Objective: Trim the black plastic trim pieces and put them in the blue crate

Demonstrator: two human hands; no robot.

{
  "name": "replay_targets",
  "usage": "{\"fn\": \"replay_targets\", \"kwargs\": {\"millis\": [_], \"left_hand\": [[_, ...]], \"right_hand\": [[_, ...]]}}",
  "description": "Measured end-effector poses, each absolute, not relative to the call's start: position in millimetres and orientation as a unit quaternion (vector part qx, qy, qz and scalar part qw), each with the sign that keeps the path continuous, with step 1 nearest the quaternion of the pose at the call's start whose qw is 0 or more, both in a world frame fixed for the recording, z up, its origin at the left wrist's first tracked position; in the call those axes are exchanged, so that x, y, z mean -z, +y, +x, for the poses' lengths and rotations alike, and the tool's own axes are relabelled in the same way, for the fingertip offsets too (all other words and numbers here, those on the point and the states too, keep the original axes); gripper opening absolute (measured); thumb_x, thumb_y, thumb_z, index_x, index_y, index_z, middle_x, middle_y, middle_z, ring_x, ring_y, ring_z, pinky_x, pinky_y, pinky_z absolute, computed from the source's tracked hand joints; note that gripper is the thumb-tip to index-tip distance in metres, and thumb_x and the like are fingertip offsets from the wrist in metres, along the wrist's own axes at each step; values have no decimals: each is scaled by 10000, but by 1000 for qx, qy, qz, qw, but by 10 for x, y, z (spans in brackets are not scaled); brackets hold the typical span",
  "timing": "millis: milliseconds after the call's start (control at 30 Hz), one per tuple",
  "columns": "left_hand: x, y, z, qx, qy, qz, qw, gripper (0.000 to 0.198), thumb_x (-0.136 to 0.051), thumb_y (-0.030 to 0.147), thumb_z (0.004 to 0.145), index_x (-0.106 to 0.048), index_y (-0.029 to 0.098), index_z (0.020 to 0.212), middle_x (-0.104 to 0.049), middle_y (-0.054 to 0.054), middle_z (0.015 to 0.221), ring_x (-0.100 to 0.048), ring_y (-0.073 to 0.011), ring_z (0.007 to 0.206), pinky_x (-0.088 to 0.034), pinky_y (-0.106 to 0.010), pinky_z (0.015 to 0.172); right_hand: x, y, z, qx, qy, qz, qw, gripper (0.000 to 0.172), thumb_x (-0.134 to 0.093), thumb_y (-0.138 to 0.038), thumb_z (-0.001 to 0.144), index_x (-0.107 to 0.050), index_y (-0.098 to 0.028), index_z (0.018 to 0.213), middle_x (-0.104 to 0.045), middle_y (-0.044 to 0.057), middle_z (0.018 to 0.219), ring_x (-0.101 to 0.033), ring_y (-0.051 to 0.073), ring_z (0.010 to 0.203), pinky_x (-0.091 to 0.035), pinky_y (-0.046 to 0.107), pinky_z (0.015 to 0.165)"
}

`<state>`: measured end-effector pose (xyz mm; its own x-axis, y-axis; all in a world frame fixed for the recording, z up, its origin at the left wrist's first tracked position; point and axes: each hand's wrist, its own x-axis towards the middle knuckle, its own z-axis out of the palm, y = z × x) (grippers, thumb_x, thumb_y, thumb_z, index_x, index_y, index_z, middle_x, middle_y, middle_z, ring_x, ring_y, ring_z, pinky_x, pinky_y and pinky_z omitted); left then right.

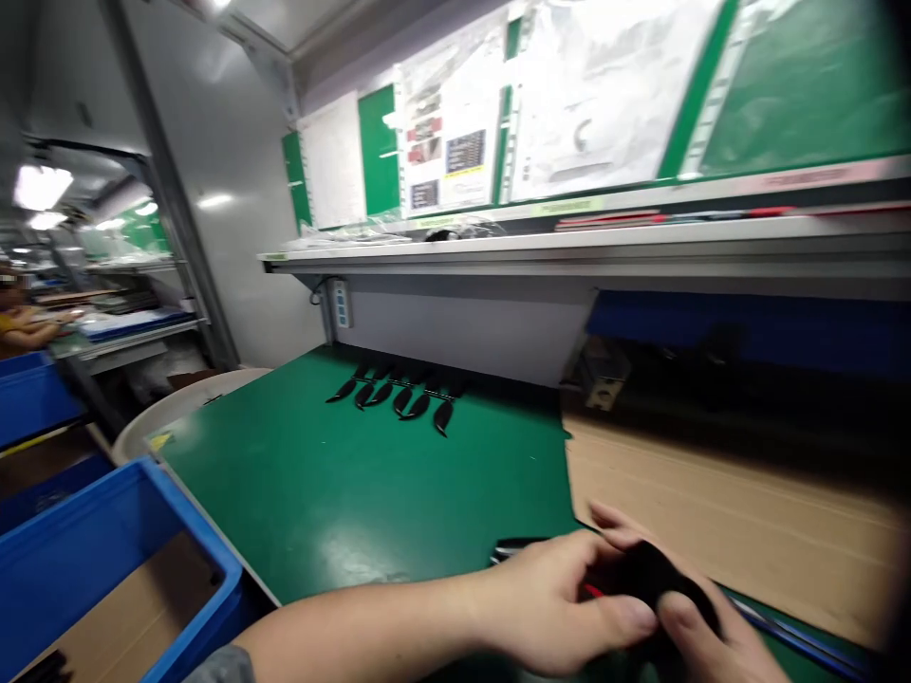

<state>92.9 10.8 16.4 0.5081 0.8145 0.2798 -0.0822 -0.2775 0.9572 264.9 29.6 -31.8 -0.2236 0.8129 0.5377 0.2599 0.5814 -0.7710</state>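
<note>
My left hand (548, 598) and my right hand (712, 631) meet at the lower right, over the green table mat (427, 493). Between them is a rounded black piece (651, 574), blurred, its kind not clear. Both thumbs press on its near side, and the fingers curl round it, partly hidden. A small red bit (592, 591) shows beside my left thumb. Behind my left wrist lies a dark, shiny object (516, 547), mostly covered by the hand. To the right of my right hand is a long blue and silver object (797, 637).
Several black leaf-shaped parts (402, 400) lie in a row at the mat's back. Brown cardboard (712, 484) covers the right side, under a shelf (498, 254). A blue bin (220, 569) stands at the left. Farther left, another person (28, 327) sits at a bench.
</note>
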Motion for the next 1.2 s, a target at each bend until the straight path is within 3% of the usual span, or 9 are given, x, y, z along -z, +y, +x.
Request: {"fn": "replay_targets", "kwargs": {"millis": [133,200,300,433,567,700,900,1033,1200], "left_hand": [[-47,9,966,-420,244,634,603,562,-570,509,881,-484,141,1296,-569,-130,1240,-532,-238,1134,-411,-348,989],[57,20,1000,-406,268,523,700,480,-564,518,883,-531,127,1159,-642,-89,973,-608,-162,813,-477,-276,753],[189,33,1020,-362,311,414,775,392,-522,491,905,-526,114,1012,-603,-41,732,-481,-88,495,-369,-219,503],[171,69,889,-329,349,413,774,380,-499,402,937,-484,146,1218,-644,-93,888,-537,-107,579,-404,-225,539],[52,117,756,-289,331,426,791,528,-493,381,944,-302,264,1422,-619,-136,1118,-604,-146,683,-477,-278,610],[16,129,749,-267,296,425,813,582,-540,358,918,-273,309,1433,-560,-142,1222,-640,-179,753,-514,-308,629],[61,152,739,-238,311,469,792,365,-564,468,884,-598,161,1080,-565,-123,1135,-621,-142,712,-484,-240,589],[75,180,712,-232,335,515,754,425,-546,516,872,-593,99,802,-615,-124,1010,-531,-68,538,-370,-190,506],[55,187,713,-193,336,561,732,404,-515,501,885,-587,114,794,-614,-85,902,-496,-76,508,-360,-209,493]], "right_hand": [[147,39,2425,-415,-664,-343,518,503,-478,-625,918,-594,-238,1217,-562,102,1280,-507,326,1198,-428,433,1030],[82,45,2410,-457,-661,-348,484,547,-439,-666,920,-579,-228,1217,-600,104,1186,-601,304,1052,-510,421,909],[77,209,2663,-404,-699,-394,440,602,-393,-708,914,-510,-249,1287,-588,92,1177,-609,284,1002,-518,416,847],[224,561,3342,-141,-717,-599,327,346,-632,-482,837,-638,-253,1096,-585,94,1140,-463,343,1162,-312,525,1016],[412,831,3803,-149,-682,-652,296,157,-697,-330,725,-645,-192,777,-604,92,873,-549,324,924,-399,477,859],[407,842,3774,-181,-685,-621,334,198,-538,-405,859,-551,-209,835,-604,43,844,-560,224,802,-441,350,739],[45,574,3262,-244,-734,-518,365,314,-272,-457,1006,-455,-221,1105,-577,17,824,-545,178,707,-469,301,660],[-59,422,3047,-216,-816,-408,349,241,-347,-386,1029,-523,-240,1103,-583,53,1027,-537,204,927,-431,342,821],[65,287,2999,-143,-863,-351,335,343,-251,-449,1054,-506,-220,1055,-533,42,894,-472,203,789,-366,337,708]]}}
